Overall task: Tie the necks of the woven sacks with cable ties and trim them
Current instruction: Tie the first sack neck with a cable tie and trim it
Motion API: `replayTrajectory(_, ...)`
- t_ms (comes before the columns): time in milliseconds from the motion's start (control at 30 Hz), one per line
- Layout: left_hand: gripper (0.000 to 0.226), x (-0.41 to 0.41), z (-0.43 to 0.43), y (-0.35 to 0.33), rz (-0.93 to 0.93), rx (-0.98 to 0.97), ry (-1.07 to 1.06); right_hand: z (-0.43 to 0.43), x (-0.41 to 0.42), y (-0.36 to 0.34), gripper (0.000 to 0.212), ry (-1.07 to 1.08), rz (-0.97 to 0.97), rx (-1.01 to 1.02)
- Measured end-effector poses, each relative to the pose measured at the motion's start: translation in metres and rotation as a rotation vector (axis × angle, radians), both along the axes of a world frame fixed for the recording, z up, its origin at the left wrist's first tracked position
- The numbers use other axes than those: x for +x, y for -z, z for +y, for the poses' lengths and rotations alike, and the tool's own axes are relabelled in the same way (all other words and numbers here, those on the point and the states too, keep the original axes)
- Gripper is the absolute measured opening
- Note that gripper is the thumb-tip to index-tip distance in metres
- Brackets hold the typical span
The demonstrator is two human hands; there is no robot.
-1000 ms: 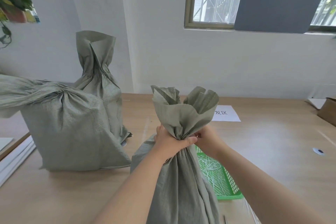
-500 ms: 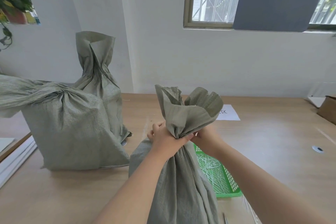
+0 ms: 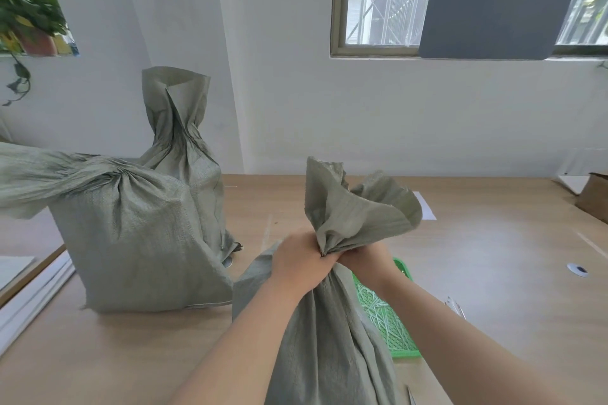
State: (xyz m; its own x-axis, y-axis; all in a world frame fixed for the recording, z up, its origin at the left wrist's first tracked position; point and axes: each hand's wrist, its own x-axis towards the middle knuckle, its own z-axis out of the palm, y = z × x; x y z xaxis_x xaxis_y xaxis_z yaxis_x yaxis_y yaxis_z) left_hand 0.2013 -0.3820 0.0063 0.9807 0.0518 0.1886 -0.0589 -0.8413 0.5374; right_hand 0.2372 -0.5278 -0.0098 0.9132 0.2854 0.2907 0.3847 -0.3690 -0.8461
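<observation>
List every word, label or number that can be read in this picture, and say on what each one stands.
None can be read.
The white paper sheet on the table is mostly hidden behind the held sack; its visible corner shows no writing.
The dark panel and the cardboard box show no print.

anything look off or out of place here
Nothing spilled or damaged. The left sack has its neck flopped sideways, unlike the upright back sack. The left hand and right hand grip the front sack at its neck.
</observation>
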Motion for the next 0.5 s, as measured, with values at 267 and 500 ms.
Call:
replayTrajectory(267, 0.049, 0.005, 0.004, -0.018, 0.065, 0.310, 0.016, -0.008, -0.014, 0.006, 0.021, 0.111, 0.242, 0.046)
replayTrajectory(500, 0.052, 0.009, 0.006, -0.014, 0.114, 0.135, 0.069, -0.016, -0.027, 0.007, 0.012, 0.073, 0.210, 0.056)
